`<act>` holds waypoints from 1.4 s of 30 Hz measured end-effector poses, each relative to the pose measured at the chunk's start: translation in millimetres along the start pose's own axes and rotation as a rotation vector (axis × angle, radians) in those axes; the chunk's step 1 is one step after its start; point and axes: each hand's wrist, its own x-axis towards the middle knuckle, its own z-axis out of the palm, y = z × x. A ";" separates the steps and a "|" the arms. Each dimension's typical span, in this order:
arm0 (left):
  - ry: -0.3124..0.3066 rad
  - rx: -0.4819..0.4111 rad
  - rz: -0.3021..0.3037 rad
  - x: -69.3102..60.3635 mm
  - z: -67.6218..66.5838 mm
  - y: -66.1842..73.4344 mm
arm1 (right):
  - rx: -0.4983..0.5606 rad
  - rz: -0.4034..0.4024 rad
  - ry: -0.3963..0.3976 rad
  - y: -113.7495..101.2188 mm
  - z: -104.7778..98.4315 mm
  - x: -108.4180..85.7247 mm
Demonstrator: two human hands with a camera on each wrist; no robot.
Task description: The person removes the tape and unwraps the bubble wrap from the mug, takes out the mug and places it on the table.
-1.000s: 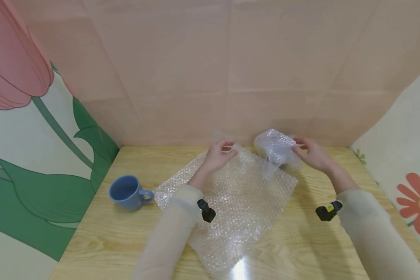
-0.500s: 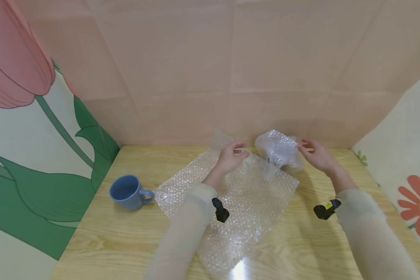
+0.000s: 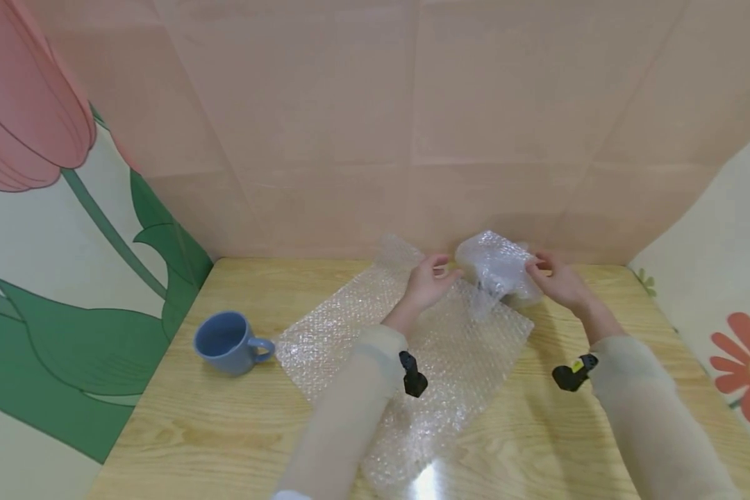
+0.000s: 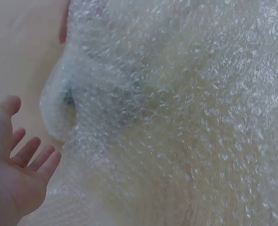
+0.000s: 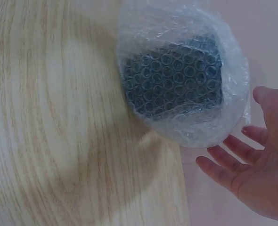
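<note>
grip loosely spread: right hand (image 3: pixel 557 282) at edge of bubble-wrapped bundle (image 3: pixel 501 267), left hand (image 3: pixel 426 283) likewise, near it

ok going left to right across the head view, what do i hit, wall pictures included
Pink tulip picture → blue mug → left hand → bubble-wrapped bundle → right hand → red flower picture.

From above, the head view faces forward and down; both wrist views, closer, share its wrapped bundle (image 3: pixel 498 262).
</note>
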 end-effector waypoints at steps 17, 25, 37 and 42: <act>-0.045 -0.028 -0.021 1.9 24.0 13.4 | 0.108 0.103 -0.118 1.7 5.6 -2.9; -0.018 0.037 -0.090 3.7 38.6 27.2 | 0.158 0.120 -0.141 3.8 7.1 -4.0; 0.007 0.118 -0.118 3.7 50.7 24.5 | 0.183 0.109 -0.153 3.9 12.4 -5.6; -0.010 0.145 -0.160 3.9 52.4 19.6 | 0.204 0.106 -0.145 2.2 15.8 -4.7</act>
